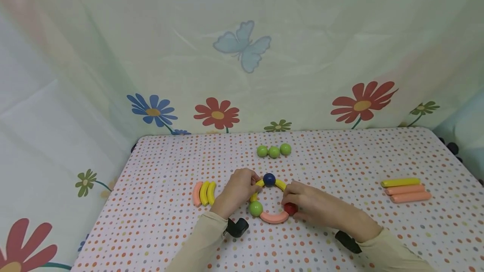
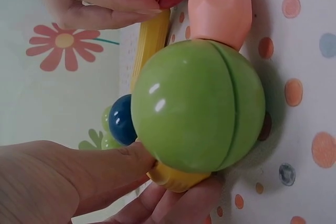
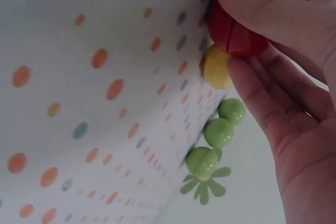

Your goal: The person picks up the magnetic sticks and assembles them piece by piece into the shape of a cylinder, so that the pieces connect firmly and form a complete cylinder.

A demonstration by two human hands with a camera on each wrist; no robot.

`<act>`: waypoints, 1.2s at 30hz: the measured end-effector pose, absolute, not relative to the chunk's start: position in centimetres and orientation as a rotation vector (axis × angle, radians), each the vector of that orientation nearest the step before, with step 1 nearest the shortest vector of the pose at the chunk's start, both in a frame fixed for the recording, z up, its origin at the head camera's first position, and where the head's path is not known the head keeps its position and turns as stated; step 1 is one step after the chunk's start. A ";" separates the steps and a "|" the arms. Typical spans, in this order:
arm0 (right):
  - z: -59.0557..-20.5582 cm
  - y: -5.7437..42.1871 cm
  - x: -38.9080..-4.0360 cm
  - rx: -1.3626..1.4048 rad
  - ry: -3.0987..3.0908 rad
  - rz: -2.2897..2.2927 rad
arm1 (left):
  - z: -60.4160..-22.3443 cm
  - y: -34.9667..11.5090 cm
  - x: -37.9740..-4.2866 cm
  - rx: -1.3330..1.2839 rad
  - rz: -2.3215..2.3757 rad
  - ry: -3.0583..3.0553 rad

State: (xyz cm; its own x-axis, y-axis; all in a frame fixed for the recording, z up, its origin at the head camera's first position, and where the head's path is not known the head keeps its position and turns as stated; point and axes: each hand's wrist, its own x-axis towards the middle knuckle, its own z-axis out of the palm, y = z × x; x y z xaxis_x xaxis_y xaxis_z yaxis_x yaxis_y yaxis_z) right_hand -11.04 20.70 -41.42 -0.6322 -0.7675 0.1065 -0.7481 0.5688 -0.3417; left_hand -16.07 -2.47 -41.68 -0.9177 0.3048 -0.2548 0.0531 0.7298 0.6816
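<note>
Well back, a curtain (image 1: pixel 302 45) with printed flowers and a butterfly hangs behind the spotted table (image 1: pixel 143 221). Over the table are two hands: the right hand (image 1: pixel 315 205) grips the red ball (image 1: pixel 290 209) between thumb and fingers, and the left hand (image 1: pixel 236 189) pinches the left yellow arc (image 1: pixel 253 197) just beside the green ball (image 1: pixel 256 208). Between the hands lies the ring (image 1: pixel 274 218): blue ball (image 1: pixel 269 179) at the far side, red at right, green at left, joined by two yellow arcs and, nearest the person, a pink one. Well apart at right, three rods (image 1: pixel 406 190), one yellow and two pink, lie side by side. Left of the left hand sit three loose arcs (image 1: pixel 204 193), one pink, two yellow. Smallest, three green balls (image 1: pixel 274 152) stand in a row beyond the ring.
</note>
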 end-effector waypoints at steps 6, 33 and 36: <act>-41.0 21.3 -10.9 -1.181 2.700 -0.655 | -41.7 -2.4 -16.1 0.283 0.995 2.589; -41.6 43.6 -13.3 -0.283 2.944 -0.492 | -41.9 -2.5 -16.0 0.286 1.028 2.587; -42.1 43.7 -13.5 -0.253 2.941 -0.492 | -41.9 -2.5 -16.0 0.276 1.035 2.578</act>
State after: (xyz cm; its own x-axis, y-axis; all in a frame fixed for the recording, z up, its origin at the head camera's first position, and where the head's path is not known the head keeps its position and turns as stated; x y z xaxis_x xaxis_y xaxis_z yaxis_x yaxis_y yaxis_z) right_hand -13.52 43.66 -42.15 -0.9746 -0.1900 -0.1184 -0.1412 0.9320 -0.3338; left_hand -16.00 -2.46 -41.89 -0.9206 0.3042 -0.2449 0.0504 0.7144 0.6979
